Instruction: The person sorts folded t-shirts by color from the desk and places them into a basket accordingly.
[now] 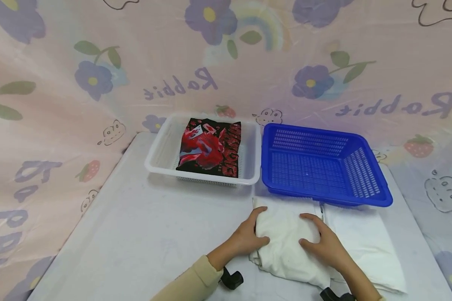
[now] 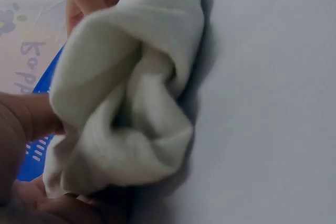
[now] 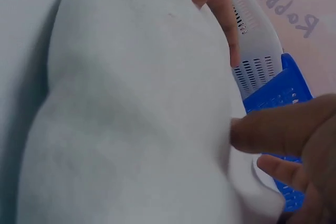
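Note:
A folded white cloth (image 1: 286,246), thick and soft, lies on the table at front centre. My left hand (image 1: 247,234) grips its left edge, thumb on top; in the left wrist view, fingers (image 2: 63,208) reach beneath the cloth's rolled, open folds (image 2: 131,108). My right hand (image 1: 325,242) holds its right side, thumb and forefinger bent over the top. In the right wrist view the thumb (image 3: 273,129) meets the cloth (image 3: 131,103); the lower fingers are partly hidden. Another flat folded white cloth (image 1: 369,246) lies beside it, under my right wrist.
A white plastic basket (image 1: 158,167) at the back holds a black garment with a red print (image 1: 211,148). Right of it stands a blue plastic basket (image 1: 305,167) with nothing inside. A patterned curtain (image 1: 248,83) hangs behind the white table (image 1: 135,234).

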Demonstrator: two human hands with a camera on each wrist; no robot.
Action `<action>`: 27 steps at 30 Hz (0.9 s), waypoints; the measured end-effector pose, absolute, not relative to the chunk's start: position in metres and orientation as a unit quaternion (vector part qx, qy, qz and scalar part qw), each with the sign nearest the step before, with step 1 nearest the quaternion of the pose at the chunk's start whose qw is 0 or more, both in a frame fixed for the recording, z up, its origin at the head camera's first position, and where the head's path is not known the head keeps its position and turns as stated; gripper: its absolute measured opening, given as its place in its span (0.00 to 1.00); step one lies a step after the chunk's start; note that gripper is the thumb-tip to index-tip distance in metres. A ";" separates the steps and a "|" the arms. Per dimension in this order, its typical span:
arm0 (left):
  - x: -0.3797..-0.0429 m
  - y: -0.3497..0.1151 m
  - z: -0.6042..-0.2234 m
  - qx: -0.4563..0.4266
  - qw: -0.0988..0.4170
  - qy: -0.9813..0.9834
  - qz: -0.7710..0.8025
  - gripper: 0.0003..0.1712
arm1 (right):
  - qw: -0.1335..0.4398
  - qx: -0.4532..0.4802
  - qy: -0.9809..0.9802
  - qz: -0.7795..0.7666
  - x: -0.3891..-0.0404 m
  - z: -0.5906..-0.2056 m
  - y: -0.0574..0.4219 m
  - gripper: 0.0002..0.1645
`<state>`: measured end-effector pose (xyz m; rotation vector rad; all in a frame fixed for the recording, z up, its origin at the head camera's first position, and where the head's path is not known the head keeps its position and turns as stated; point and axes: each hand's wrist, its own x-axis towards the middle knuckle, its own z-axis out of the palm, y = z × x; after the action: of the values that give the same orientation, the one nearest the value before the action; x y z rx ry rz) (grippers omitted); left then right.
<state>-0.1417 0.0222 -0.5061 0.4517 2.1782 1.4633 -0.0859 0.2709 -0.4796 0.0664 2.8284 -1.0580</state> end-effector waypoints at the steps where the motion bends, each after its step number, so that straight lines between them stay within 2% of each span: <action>1: -0.141 0.022 -0.506 0.165 0.233 0.801 0.527 0.47 | 0.055 0.014 0.937 -0.346 -0.086 -0.480 0.270 0.41; 8: -0.140 0.013 -0.500 0.163 0.240 0.801 0.523 0.44 | 0.008 0.005 0.959 -0.284 -0.080 -0.482 0.266 0.43; 17: -0.140 0.005 -0.495 0.170 0.245 0.805 0.513 0.43 | 0.004 0.004 0.960 -0.279 -0.076 -0.483 0.262 0.43; 27: -0.140 0.000 -0.498 0.171 0.245 0.814 0.498 0.43 | -0.027 -0.013 0.934 -0.356 -0.069 -0.490 0.246 0.35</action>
<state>-0.1395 0.0002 -0.4977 0.4675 2.2228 1.3584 -0.0695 0.2462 -0.4904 -0.0409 2.9859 -1.1397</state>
